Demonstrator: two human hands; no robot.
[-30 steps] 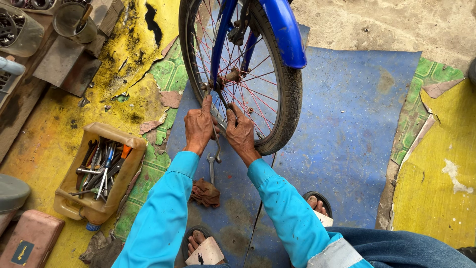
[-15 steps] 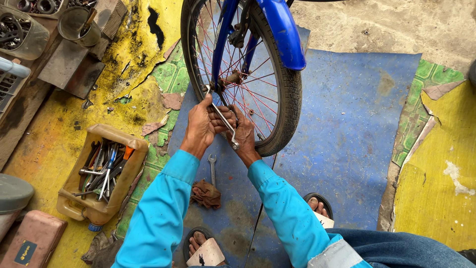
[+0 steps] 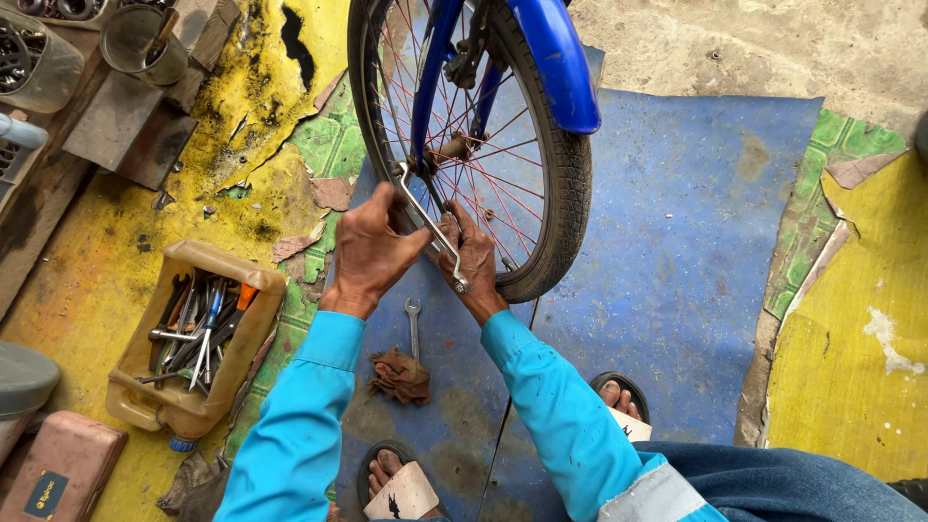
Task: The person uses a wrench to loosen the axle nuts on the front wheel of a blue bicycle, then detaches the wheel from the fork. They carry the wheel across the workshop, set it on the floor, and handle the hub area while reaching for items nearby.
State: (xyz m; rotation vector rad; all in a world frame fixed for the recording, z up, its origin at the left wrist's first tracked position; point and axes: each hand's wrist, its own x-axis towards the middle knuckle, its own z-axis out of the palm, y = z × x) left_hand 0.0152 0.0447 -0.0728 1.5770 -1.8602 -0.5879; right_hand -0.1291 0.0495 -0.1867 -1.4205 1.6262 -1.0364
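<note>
Now I'm levering at the bicycle wheel (image 3: 483, 145): left hand (image 3: 367, 253) closed on the metal wrench (image 3: 428, 224), right hand (image 3: 476, 263) steadying its near end; next, firm turning.

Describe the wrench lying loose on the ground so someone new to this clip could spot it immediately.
Start at the blue bicycle's spoked wheel, then drop below the two hands to the worn blue floor mat. The small silver open-ended wrench lies there, just above a crumpled brown rag. Unlike the long wrench in the hands, it lies untouched.
</note>
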